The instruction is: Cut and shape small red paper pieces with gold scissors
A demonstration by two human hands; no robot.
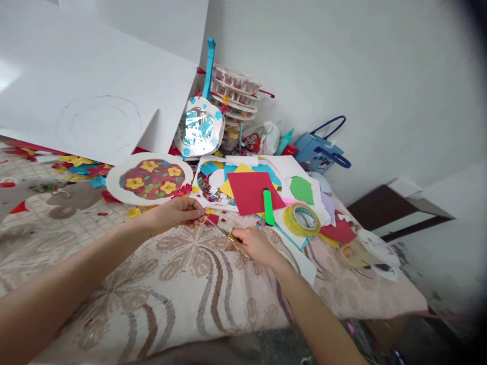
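Observation:
My right hand (253,244) is closed around the gold handles of a pair of scissors (236,244), whose blades point up and left. At their tip my left hand (182,212) has its thumb and fingers pinched together; what they hold is too small to make out. A small red paper piece (212,219) shows just beyond the blade tips, and I cannot tell whether it is held or lying on the cloth. Behind the left hand lies a white scalloped-edged disc (114,178) covered with yellow and red paper flowers. A red paper sheet (251,192) lies beyond the scissors.
A green cutter-like tool (269,207) rests on the papers beside a yellow tape roll (291,220). Behind stand a blue-trimmed mirror-like piece (200,126), a tiered white model (238,91) and a blue bag (317,149). White board (91,76) rises at left; patterned cloth (182,299) covers the table.

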